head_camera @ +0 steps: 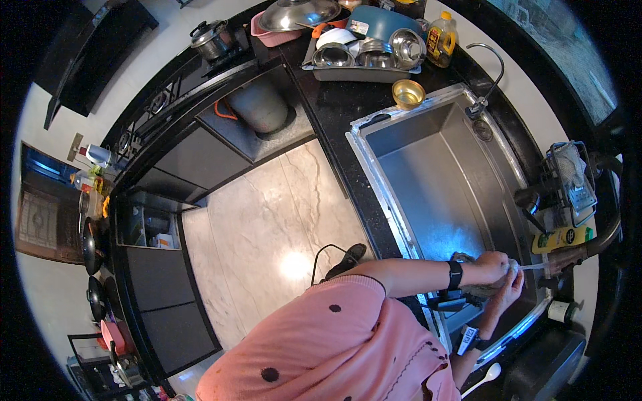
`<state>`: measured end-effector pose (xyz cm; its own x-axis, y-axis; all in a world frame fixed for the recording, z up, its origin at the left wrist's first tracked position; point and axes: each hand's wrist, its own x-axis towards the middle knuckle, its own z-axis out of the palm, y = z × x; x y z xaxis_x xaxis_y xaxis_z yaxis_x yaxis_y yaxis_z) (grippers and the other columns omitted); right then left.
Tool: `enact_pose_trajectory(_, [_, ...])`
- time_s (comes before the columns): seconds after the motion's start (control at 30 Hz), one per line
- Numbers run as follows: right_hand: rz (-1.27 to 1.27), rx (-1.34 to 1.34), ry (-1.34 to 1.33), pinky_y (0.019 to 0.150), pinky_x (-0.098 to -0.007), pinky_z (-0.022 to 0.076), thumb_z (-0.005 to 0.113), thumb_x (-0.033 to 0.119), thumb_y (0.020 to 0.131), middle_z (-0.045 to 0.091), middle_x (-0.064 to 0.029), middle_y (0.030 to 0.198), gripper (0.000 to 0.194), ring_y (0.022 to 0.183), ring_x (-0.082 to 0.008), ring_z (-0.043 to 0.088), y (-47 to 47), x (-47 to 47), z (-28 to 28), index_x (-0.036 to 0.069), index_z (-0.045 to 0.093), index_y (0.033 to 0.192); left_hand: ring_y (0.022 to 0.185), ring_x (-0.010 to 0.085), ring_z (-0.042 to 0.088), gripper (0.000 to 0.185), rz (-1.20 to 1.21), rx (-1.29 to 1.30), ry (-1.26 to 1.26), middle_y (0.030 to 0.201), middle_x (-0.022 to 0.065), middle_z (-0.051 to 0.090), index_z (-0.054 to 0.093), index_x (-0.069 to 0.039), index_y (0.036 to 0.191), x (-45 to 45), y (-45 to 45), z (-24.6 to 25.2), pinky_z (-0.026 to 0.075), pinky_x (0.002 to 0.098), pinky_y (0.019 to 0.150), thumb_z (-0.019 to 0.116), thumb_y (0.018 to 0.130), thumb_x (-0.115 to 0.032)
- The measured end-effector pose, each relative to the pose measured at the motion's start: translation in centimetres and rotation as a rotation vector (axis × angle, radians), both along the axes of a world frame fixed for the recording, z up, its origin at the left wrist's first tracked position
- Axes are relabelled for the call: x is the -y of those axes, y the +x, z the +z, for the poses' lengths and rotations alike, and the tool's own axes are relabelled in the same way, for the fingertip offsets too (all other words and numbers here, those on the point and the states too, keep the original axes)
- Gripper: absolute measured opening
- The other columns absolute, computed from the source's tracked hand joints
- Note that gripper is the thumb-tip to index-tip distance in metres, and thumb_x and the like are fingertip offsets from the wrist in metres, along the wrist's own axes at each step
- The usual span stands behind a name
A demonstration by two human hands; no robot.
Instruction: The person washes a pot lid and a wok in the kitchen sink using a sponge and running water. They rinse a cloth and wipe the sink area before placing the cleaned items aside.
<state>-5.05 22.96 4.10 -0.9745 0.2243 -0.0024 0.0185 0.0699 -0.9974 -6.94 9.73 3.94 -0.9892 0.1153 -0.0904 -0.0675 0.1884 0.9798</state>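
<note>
My left hand [491, 266], with a black band on its wrist, is at the near right part of the steel sink [426, 185]. My right hand [514, 284] is close against it, with a white device on that forearm. A thin stream of water [534, 266] from the dark faucet [564, 258] reaches the fingers. Something whitish, perhaps foam, shows between the fingertips; what either hand holds cannot be made out. Below the left hand and wrist is a crumpled greyish thing [479, 291], possibly a cloth, partly hidden by the forearm.
A yellow bottle [562, 239] and a wire caddy [573, 183] stand behind the sink. A golden bowl [408, 94] rests at its far corner, near a tray [361, 75] of steel bowls. A thin curved tap [494, 65] rises at the rim. A white spoon [484, 380] lies nearby.
</note>
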Motion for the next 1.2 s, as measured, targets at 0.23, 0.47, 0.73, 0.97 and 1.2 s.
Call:
enact_pose_trajectory(0.23, [0.113, 0.119, -0.02, 0.101, -0.034, 0.0352, 0.051, 0.023, 0.093, 0.041, -0.0153, 0.135, 0.058, 0.12, -0.0233, 0.044, 1.5, -1.2, -3.4, 0.002, 0.027, 0.141, 0.083, 0.036, 0.062, 0.018, -0.009, -0.069, -0.105, 0.087, 0.0168, 0.066, 0.067, -0.009, 0.089, 0.4, -0.5, 1.5, 0.049, 0.0438, 0.074, 0.057, 0.076, -0.017])
enact_pose_trajectory(0.47, [0.22, 0.335, 0.096, 0.092, -0.0329, 0.0398, 0.068, 0.024, 0.081, 0.045, -0.0167, 0.129, 0.073, 0.112, -0.0219, 0.048, 1.8, 0.7, -1.7, -0.002, 0.03, 0.138, 0.066, 0.0288, 0.06, 0.016, -0.082, 0.083, 0.212, 0.069, 0.0159, 0.061, 0.064, -0.005, 0.072, -0.3, -1.0, -0.9, 0.044, 0.0411, 0.059, 0.056, 0.076, -0.018])
enact_pose_trajectory(0.73, [0.358, 0.097, 0.181, 0.085, -0.0295, 0.0436, 0.07, 0.016, 0.076, 0.057, -0.012, 0.112, 0.055, 0.099, -0.0176, 0.054, 0.2, 1.2, -0.7, -0.003, 0.048, 0.123, 0.061, 0.0279, 0.059, 0.016, -0.141, 0.12, 0.289, 0.062, 0.014, 0.06, 0.063, -0.004, 0.065, 0.3, -0.9, -1.5, 0.046, 0.0425, 0.059, 0.057, 0.074, -0.016])
enact_pose_trajectory(0.97, [0.181, -0.026, 0.245, 0.087, -0.0322, 0.0458, 0.065, 0.004, 0.078, 0.06, -0.0109, 0.107, 0.036, 0.096, -0.0186, 0.057, -0.2, 0.6, 1.1, -0.002, 0.056, 0.112, 0.092, 0.0346, 0.059, 0.055, 0.168, 0.54, 0.197, 0.117, 0.0208, 0.054, 0.044, -0.009, 0.126, 2.9, -0.3, -2.5, 0.049, 0.0464, 0.067, 0.051, 0.086, -0.046])
enact_pose_trajectory(1.2, [0.224, -0.039, 0.385, 0.082, -0.0339, 0.045, 0.052, 0.023, 0.092, 0.062, -0.0139, 0.099, 0.029, 0.092, -0.0221, 0.058, 2.2, 4.7, 1.7, -0.003, 0.058, 0.104, 0.079, 0.0236, 0.06, 0.052, -0.329, 0.732, 1.458, 0.099, 0.0142, 0.061, 0.053, -0.005, 0.111, -0.3, 0.5, -4.9, 0.049, 0.0419, 0.07, 0.039, 0.093, -0.052])
